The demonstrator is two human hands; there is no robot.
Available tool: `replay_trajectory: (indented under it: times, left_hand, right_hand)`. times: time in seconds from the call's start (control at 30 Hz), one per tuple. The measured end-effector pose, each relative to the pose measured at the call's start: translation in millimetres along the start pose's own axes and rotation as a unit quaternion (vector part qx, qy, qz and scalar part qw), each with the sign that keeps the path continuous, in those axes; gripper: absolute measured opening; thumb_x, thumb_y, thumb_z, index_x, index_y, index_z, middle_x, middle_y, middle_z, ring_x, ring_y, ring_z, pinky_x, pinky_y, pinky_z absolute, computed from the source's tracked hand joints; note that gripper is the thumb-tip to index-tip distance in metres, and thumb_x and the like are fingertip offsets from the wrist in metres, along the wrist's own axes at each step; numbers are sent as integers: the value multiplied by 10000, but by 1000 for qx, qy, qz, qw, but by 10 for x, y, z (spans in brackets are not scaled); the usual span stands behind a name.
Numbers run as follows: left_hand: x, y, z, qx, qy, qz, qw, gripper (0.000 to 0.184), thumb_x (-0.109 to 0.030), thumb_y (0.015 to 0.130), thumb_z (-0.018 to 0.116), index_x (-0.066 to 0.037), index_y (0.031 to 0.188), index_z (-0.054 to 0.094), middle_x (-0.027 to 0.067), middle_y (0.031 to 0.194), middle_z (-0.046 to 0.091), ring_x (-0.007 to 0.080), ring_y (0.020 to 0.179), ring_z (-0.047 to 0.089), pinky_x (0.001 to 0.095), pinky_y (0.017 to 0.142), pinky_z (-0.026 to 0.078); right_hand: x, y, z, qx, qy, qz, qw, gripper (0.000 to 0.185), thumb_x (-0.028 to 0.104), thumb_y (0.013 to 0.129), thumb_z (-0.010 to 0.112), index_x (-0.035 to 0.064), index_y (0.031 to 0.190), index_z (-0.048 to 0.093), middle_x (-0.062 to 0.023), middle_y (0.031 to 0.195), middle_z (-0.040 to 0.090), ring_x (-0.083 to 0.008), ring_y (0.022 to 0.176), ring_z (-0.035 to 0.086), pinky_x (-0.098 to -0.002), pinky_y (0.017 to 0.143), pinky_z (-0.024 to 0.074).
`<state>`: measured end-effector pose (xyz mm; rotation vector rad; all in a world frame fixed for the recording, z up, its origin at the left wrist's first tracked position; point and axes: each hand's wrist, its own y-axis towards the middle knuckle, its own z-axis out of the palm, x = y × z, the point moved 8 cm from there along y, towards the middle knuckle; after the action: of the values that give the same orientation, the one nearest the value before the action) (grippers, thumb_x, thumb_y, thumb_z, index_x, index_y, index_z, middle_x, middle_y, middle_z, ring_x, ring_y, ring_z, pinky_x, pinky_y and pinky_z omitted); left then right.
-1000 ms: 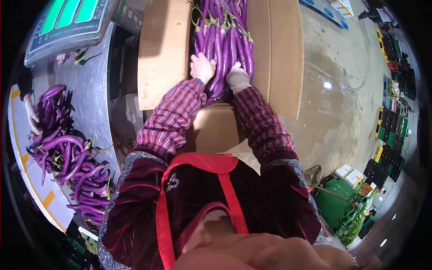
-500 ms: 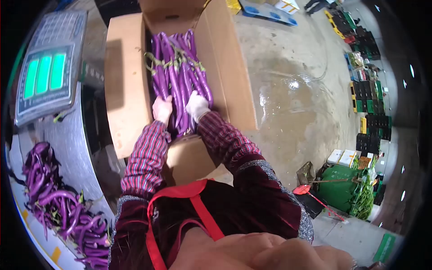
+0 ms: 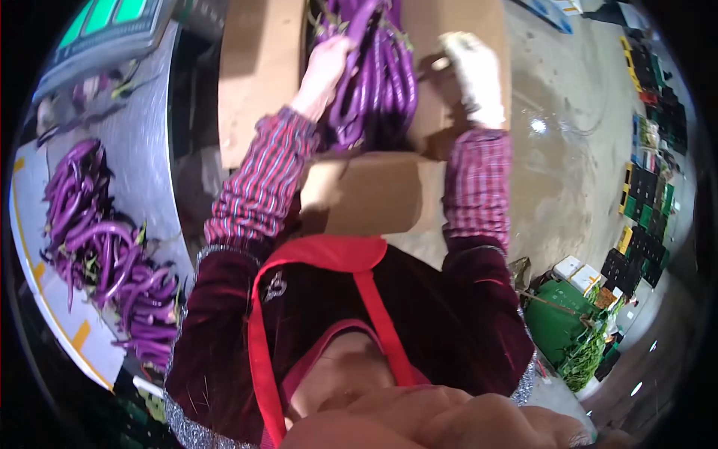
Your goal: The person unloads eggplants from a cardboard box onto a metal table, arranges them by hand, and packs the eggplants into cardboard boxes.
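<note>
In the head view, long purple eggplants (image 3: 385, 82) lie lengthwise in an open cardboard box (image 3: 258, 82). My left hand (image 3: 326, 73) is at the left side of the pile, its fingers closed around one eggplant (image 3: 361, 26) that slants over the others. White-gloved, my right hand (image 3: 479, 82) is over the box's right-hand cardboard side, apart from the eggplants. Its fingers are bent, with a gap between them and the thumb, and nothing shows in them. The far end of the box is cut off by the top of the view.
To the left, a heap of eggplants (image 3: 112, 254) lies beside a metal surface (image 3: 142, 150). A scale with a lit green display (image 3: 97, 16) stands at the upper left. Wet floor (image 3: 557, 157), stacked dark crates (image 3: 643, 194) and a green container (image 3: 557, 314) are on the right.
My right hand has lifted off the eggplants and moved right, over the box side. My left hand now holds an eggplant across the pile. The camera view has shifted, so the box appears higher.
</note>
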<state>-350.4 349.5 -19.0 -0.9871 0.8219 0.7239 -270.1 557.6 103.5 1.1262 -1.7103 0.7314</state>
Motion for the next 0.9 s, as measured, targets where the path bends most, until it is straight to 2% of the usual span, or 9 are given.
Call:
replay_trajectory:
  times: [0.07, 0.13, 0.27, 0.33, 0.5, 0.57, 0.63, 0.7, 0.9]
  left_hand:
    - [-173, -17, 64, 5, -16, -4, 1000, 158, -168, 903, 577, -27, 942, 637, 35, 734, 584, 134, 636, 580, 268, 587, 486]
    - [-372, -57, 306, 118, -142, 52, 981, 164, -145, 905, 582, -16, 992, 634, 57, 824, 609, 143, 692, 601, 278, 639, 504]
    - [-369, -209, 706, 142, -127, 107, 976, 185, -110, 903, 591, -13, 1058, 622, 71, 912, 620, 140, 723, 605, 277, 684, 510]
    - [-597, -475, 1050, 229, 169, 315, 906, 211, -99, 897, 609, -5, 1087, 604, 69, 935, 624, 134, 759, 612, 274, 731, 511]
    - [-98, -108, 984, 190, 145, 375, 896, 234, -96, 897, 604, -1, 1110, 604, 50, 908, 624, 138, 845, 610, 292, 749, 510]
    - [635, 251, 787, 62, 166, 75, 981, 304, -175, 873, 641, 2, 1116, 599, 112, 1027, 621, 228, 927, 625, 366, 812, 516]
    - [1002, 181, 928, 51, 409, 108, 905, 437, -264, 825, 676, 14, 1135, 546, 187, 1062, 614, 342, 983, 631, 448, 865, 507]
    - [1331, 59, 993, 43, 488, 102, 866, 544, -327, 778, 697, 21, 1136, 482, 242, 1052, 617, 413, 1019, 619, 485, 916, 486]
    - [1368, 106, 861, 38, 526, 53, 848, 562, -282, 751, 695, 34, 1148, 451, 240, 914, 655, 431, 981, 636, 480, 869, 513]
  right_hand:
    - [-87, 17, -121, -14, 57, 86, 995, 224, 203, 938, 590, -8, 977, 656, -79, 881, 684, -151, 670, 660, -252, 630, 507]
    - [-169, 168, -173, -7, 69, 71, 995, 254, 230, 943, 606, -4, 1031, 654, -68, 902, 689, -144, 687, 656, -248, 657, 505]
    - [-145, 137, 215, 44, 22, 32, 998, 304, 239, 922, 650, 1, 1110, 642, -68, 897, 690, -134, 698, 645, -249, 668, 500]
    - [-115, 116, 331, 70, -4, 17, 997, 327, 237, 910, 667, 3, 1137, 637, -71, 889, 689, -131, 700, 641, -250, 667, 498]
    - [-180, 95, 110, 26, 47, 62, 997, 372, 241, 880, 704, -16, 1129, 601, -86, 925, 677, -131, 725, 627, -252, 683, 492]
    - [-114, 98, -130, -91, -22, 44, 995, 381, 242, 869, 716, -24, 1110, 588, -96, 941, 675, -141, 751, 628, -252, 695, 491]
    - [49, 77, -153, -112, -46, 33, 992, 371, 241, 869, 715, -24, 1094, 587, -98, 927, 675, -142, 754, 628, -253, 695, 493]
    - [165, 46, -236, -173, -86, 31, 981, 353, 239, 869, 713, -25, 1064, 585, -104, 898, 674, -143, 761, 627, -254, 695, 497]
    - [12, 168, -336, -171, -157, -6, 973, 448, 316, 855, 714, -20, 1123, 585, -86, 901, 649, -141, 738, 588, -298, 682, 483]
